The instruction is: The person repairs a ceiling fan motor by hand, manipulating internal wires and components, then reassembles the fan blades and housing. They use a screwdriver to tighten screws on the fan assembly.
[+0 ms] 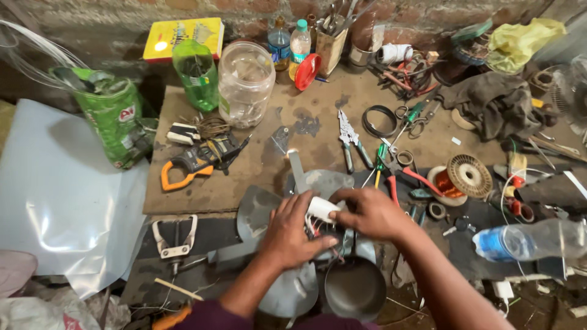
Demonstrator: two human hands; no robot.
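White cylindrical part with thin red and dark wires trailing from its near end, held low over the grey fan blades at the near middle of the bench. Left hand wraps the part's left and near side, fingers curled together over the wires; thumb side hidden. Right hand closes on the part from the right, fingertips pinched on its far edge. The two hands touch each other around it.

Under the hands: more grey blade pieces, one reaching far toward the bench middle, and a dark round pan-like dish just near-right of the left hand.

Just beyond the right hand: pliers with blue-green grips, a green-handled screwdriver, red-handled cutters. Further right, a spool of copper wire, then a clear plastic bottle with blue label lying on its side at the near right.

Left of the hands: an orange-and-black clamp meter on the wooden board, a metal puller tool near it.

Far side: clear plastic jar, cut green bottle, yellow box against the brick wall. Far left, green plastic bag and a pale plastic sheet. Far right, dark rag, yellow-green cloth.
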